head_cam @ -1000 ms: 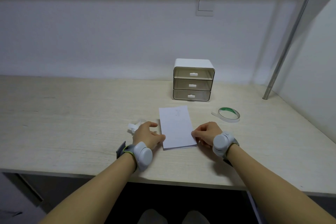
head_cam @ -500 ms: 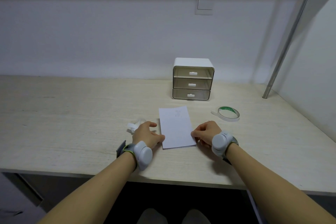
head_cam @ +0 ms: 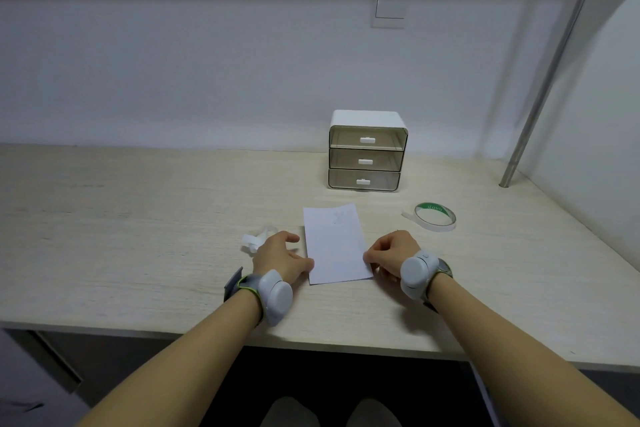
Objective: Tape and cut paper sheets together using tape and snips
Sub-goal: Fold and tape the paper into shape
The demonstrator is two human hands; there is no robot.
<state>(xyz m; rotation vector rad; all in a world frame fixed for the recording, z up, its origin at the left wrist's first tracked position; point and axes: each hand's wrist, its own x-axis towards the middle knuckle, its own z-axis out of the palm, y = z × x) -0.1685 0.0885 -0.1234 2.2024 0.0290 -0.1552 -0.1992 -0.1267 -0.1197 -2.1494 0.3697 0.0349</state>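
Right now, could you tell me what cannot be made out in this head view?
- Snips: mostly hidden behind the left hand.
- Right hand fingertips: curled under at the paper edge, grip unclear.
- Paper: sheet count and faint marks unreadable.
- Tape lettering: too small.
- Drawers: contents indistinct.

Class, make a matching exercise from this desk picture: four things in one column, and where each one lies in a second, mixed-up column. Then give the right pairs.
Things:
1. paper sheets
2. tape roll
3. drawer box
4. white snips

Places:
A. at the back of the desk, by the wall
B. between the two hands
C. on the desk to the right of the right hand
D. just behind the left hand

Pairs: 1-B, 2-C, 3-A, 4-D
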